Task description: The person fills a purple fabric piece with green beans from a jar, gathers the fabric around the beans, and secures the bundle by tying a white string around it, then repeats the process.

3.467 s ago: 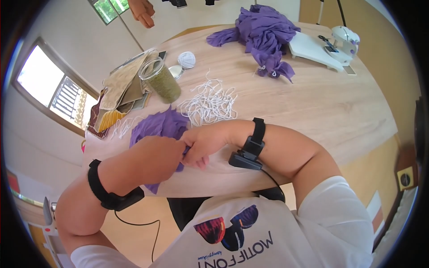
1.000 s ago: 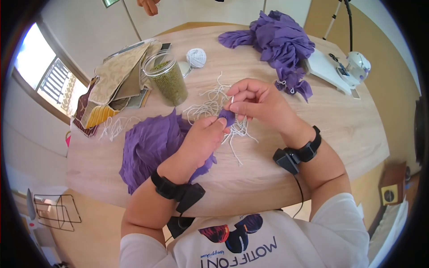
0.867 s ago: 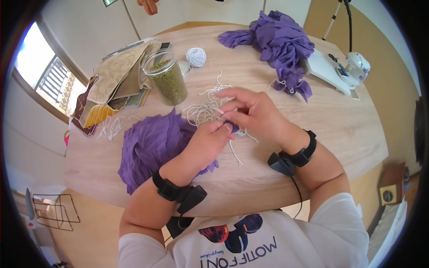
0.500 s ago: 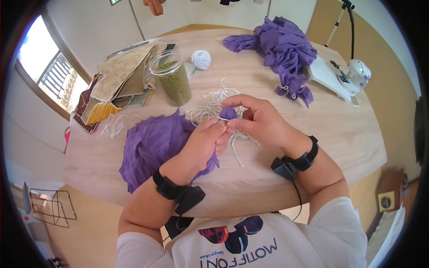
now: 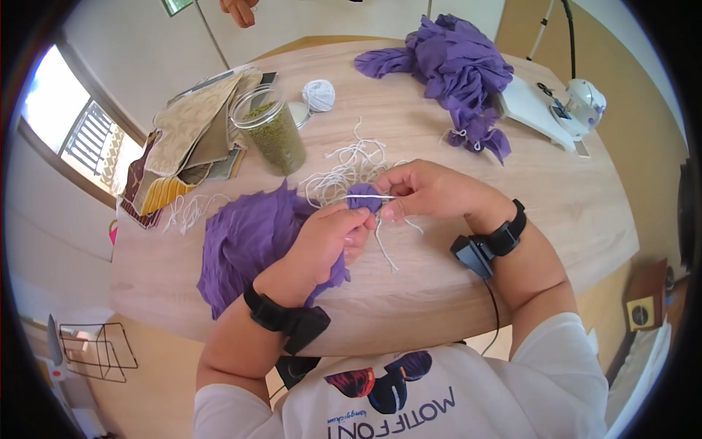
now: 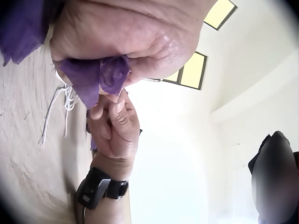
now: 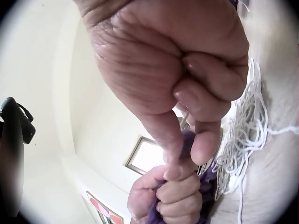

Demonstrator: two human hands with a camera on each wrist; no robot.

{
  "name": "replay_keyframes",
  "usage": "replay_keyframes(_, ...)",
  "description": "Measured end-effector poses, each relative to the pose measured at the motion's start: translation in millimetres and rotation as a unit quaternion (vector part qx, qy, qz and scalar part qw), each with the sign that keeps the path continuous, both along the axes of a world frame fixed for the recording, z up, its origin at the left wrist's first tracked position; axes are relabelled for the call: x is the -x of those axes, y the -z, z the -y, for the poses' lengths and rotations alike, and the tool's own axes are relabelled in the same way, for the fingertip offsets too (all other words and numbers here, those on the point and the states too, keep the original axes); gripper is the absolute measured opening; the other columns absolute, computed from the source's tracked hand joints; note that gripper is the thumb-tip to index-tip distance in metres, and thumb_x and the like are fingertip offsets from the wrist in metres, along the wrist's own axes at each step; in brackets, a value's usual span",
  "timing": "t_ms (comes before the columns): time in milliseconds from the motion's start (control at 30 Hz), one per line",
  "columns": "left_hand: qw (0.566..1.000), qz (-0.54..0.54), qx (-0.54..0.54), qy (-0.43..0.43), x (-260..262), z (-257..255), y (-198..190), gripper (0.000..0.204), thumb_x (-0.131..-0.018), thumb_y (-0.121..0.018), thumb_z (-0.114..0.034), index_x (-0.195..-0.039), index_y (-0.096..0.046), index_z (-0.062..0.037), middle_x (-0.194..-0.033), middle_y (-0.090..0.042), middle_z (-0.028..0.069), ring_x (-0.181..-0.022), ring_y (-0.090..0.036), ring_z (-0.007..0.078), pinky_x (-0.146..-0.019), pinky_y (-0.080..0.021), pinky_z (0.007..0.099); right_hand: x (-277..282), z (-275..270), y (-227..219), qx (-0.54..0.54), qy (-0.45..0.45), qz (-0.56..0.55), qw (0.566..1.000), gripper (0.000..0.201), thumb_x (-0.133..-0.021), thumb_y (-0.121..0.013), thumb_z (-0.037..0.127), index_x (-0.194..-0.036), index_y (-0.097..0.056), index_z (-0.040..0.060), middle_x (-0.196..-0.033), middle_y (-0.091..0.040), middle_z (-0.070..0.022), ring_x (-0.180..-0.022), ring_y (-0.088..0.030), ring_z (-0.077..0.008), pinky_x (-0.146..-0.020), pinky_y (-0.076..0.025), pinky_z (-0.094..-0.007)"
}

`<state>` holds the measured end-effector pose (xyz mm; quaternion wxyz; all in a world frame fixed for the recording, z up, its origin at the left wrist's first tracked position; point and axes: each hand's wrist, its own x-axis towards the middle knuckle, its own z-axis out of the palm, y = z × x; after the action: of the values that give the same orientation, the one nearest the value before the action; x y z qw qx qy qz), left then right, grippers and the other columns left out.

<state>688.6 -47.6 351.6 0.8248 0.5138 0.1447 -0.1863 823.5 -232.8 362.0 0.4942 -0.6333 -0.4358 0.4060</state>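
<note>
A crumpled purple cloth (image 5: pixel 252 238) lies at the front left of the table, one part gathered into a small rounded knob (image 5: pixel 363 203). My left hand (image 5: pixel 322 240) grips the cloth just below that knob; folds of purple cloth (image 6: pixel 84 77) poke out of the fist in the left wrist view. Across the knob runs a white string (image 5: pixel 371 196), and my right hand (image 5: pixel 433 190) pinches its right end between thumb and fingers. In the right wrist view, the knob's purple tip (image 7: pixel 188 142) shows between the right thumb and forefinger. Behind the hands lies a tangle of white strings (image 5: pixel 340 175).
A glass jar of green beans (image 5: pixel 276 139) stands behind the cloth, near a ball of white yarn (image 5: pixel 319 95). Fabric samples (image 5: pixel 197 124) are stacked at the left. A larger purple cloth heap (image 5: pixel 461 58) lies at the back, beside a white sewing machine (image 5: pixel 583 102).
Both hands have moved right and away from the body, lifting a gathered part of the cloth. The right hand has drawn the string out rightward across the knob.
</note>
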Motion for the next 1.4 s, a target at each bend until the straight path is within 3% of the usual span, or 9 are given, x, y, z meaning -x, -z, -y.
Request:
replay_keyframes(67, 1.0, -0.01, -0.004, -0.019, 1.3, 0.4, -1.4, 0.025, -0.1, -0.051, -0.026, -0.089, -0.057, -0.0048, -0.058, -0.04, -0.0037, -0.047, -0.033, 0.0062, -0.043, -0.024, 0.0225, -6.3, 5.5, -4.9, 0.067, -0.006, 0.065, 0.996, 0.021, -0.095, -0.064, 0.021, -0.101, -0.07, 0.0019, -0.078, -0.066, 0.0017, -0.068, -0.054, -0.0067, -0.067, -0.045, -0.0238)
replay_keyframes(167, 0.999, -0.014, -0.031, -0.002, 5.3, 0.1, -5.8, 0.025, -0.1, -0.05, -0.026, -0.088, -0.056, -0.0053, -0.059, -0.04, -0.0033, -0.046, -0.033, 0.0066, -0.043, -0.024, 0.0227, -4.1, 5.0, -4.1, 0.025, 0.039, 0.051, 0.998, 0.022, -0.096, -0.062, 0.023, -0.095, -0.072, 0.0035, -0.075, -0.064, 0.0013, -0.065, -0.053, -0.0068, -0.065, -0.044, -0.0249)
replay_keyframes(267, 0.998, -0.064, -0.021, -0.004, 14.7, -1.9, -10.7, 0.024, -0.1, -0.049, -0.025, -0.087, -0.056, -0.0055, -0.059, -0.041, -0.0029, -0.047, -0.034, 0.0066, -0.043, -0.024, 0.0226, 6.1, -3.5, -1.3, -0.073, 0.14, -0.004, 0.987, 0.023, -0.098, -0.06, 0.022, -0.1, -0.071, 0.0023, -0.079, -0.066, -0.0002, -0.068, -0.057, -0.0091, -0.068, -0.047, -0.0264)
replay_keyframes(367, 0.996, -0.076, -0.047, 0.023, 28.4, 2.1, -18.2, 0.025, -0.1, -0.049, -0.026, -0.088, -0.056, -0.005, -0.06, -0.043, -0.0023, -0.047, -0.034, 0.0063, -0.043, -0.023, 0.022, 26.9, -25.0, 19.9, -0.245, 0.117, 0.02, 0.962, 0.024, -0.099, -0.058, 0.022, -0.103, -0.069, 0.0013, -0.082, -0.067, -0.0038, -0.073, -0.062, -0.0132, -0.07, -0.05, -0.029)
replay_keyframes(500, 0.992, -0.042, -0.112, 0.034, 45.8, 17.1, -44.3, 0.024, -0.099, -0.051, -0.025, -0.091, -0.058, -0.0035, -0.062, -0.045, -0.0021, -0.049, -0.034, 0.0054, -0.044, -0.024, 0.0211, 61.7, -21.4, 3.3, -0.157, 0.032, 0.094, 0.983, 0.025, -0.101, -0.054, 0.023, -0.097, -0.066, 0.0017, -0.083, -0.067, -0.01, -0.073, -0.065, -0.0189, -0.069, -0.053, -0.0319)
replay_keyframes(600, 0.984, -0.041, -0.163, 0.051, 58.3, 16.1, -53.8, 0.024, -0.099, -0.052, -0.024, -0.092, -0.059, -0.0028, -0.064, -0.046, -0.0027, -0.05, -0.035, 0.0048, -0.045, -0.025, 0.0215, 70.6, -18.7, -3.3, -0.114, 0.058, 0.195, 0.972, 0.029, -0.101, -0.053, 0.025, -0.091, -0.064, 0.0002, -0.08, -0.066, -0.0103, -0.069, -0.065, -0.0177, -0.066, -0.053, -0.0301)
replay_keyframes(700, 0.968, -0.035, -0.232, 0.089, 73.5, 13.4, -63.0, 0.024, -0.098, -0.053, -0.024, -0.091, -0.061, -0.0027, -0.064, -0.048, -0.0035, -0.05, -0.037, 0.0048, -0.045, -0.028, 0.0223, 91.9, -12.2, -20.0, -0.007, 0.046, 0.054, 0.997, 0.033, -0.101, -0.052, 0.027, -0.087, -0.062, -0.0006, -0.077, -0.065, -0.0088, -0.065, -0.063, -0.0139, -0.063, -0.053, -0.0276)
replay_keyframes(1000, 0.874, -0.081, -0.418, 0.232, 122.3, 25.3, -89.3, 0.019, -0.091, -0.06, -0.021, -0.093, -0.063, -0.0019, -0.068, -0.06, 0.0009, -0.047, -0.05, 0.0078, -0.04, -0.041, 0.025, 157.2, 28.0, 3.1, -0.056, 0.045, -0.148, 0.986, 0.032, -0.102, -0.054, 0.028, -0.119, -0.068, 0.0041, -0.099, -0.068, 0.0001, -0.084, -0.062, -0.0068, -0.072, -0.053, -0.0236)
replay_keyframes(1400, 0.775, -0.068, -0.535, 0.331, 144.8, 40.0, -79.8, 0.017, -0.088, -0.061, -0.016, -0.094, -0.065, 0.0002, -0.066, -0.063, 0.0066, -0.043, -0.057, 0.014, -0.034, -0.046, 0.0306, 204.3, 28.6, 29.9, 0.0, 0.049, -0.385, 0.922, 0.034, -0.103, -0.052, 0.028, -0.12, -0.064, 0.0011, -0.107, -0.068, -0.0075, -0.09, -0.068, -0.015, -0.08, -0.058, -0.0282)
